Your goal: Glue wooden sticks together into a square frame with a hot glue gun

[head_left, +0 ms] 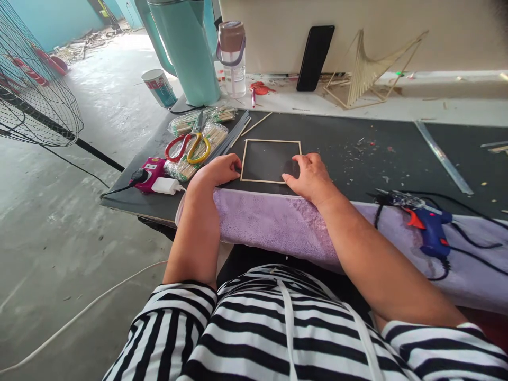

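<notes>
A square frame of thin wooden sticks lies flat on the dark tabletop in front of me. My left hand is at its lower left corner, with curled fingers against the left stick. Around the lower right corner, my right hand grips the frame, thumb on the near stick and index finger by the right one. Left of the frame are scissors with red and yellow handles, resting on plastic-wrapped bundles of sticks. Loose sticks and grey glue sticks lie beside them.
A blue glue gun with cables rests on a purple towel at the near edge. Behind stand a teal jug, a bottle, a paper cup, a phone and a stick model. A pink power socket sits left.
</notes>
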Tool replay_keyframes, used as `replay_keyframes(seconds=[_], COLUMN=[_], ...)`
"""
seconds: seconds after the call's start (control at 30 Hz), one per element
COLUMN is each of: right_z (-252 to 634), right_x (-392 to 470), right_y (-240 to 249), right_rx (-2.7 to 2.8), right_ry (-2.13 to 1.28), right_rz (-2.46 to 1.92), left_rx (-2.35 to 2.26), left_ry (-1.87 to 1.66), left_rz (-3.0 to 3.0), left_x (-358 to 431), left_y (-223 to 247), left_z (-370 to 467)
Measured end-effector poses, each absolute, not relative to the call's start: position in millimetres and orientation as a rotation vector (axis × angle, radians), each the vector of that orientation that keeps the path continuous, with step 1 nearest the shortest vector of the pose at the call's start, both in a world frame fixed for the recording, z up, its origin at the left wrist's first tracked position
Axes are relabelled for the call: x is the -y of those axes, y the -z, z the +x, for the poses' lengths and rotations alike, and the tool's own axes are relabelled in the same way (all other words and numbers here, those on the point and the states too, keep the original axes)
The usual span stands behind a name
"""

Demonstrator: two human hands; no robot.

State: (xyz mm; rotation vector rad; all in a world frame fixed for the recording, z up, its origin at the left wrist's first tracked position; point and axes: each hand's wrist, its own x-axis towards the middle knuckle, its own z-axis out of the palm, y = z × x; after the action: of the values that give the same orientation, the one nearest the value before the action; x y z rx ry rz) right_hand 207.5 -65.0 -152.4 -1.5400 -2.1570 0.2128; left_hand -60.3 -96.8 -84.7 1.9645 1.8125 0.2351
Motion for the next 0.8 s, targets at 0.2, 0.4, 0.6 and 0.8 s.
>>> replay_keyframes(seconds=[0.2,0.4,0.6,0.8], right_z=[207.9,207.6,206.3,207.5], right_x=[65.4,66.2,67.0,65.9], right_y=[151.6,151.7,149.8,151.3], right_rx=[2.181,2.180,2.189,2.191], right_ry=[-0.227,-0.220,-0.229,-0.230], right_rz=[-1.552,-1.559,-1.576,-1.572], left_rx=[-1.809,-1.799,-1.802,-1.790], left_ry=[-0.241,-0.263,-0.259,-0.266], left_rz=[1.949,1.942,1.934,1.931], left_x=[96.3,96.1,96.8,96.5], left_y=[86.1,86.5,84.9,85.3], left_z=[-61.8,-62.3,-61.2,-61.7])
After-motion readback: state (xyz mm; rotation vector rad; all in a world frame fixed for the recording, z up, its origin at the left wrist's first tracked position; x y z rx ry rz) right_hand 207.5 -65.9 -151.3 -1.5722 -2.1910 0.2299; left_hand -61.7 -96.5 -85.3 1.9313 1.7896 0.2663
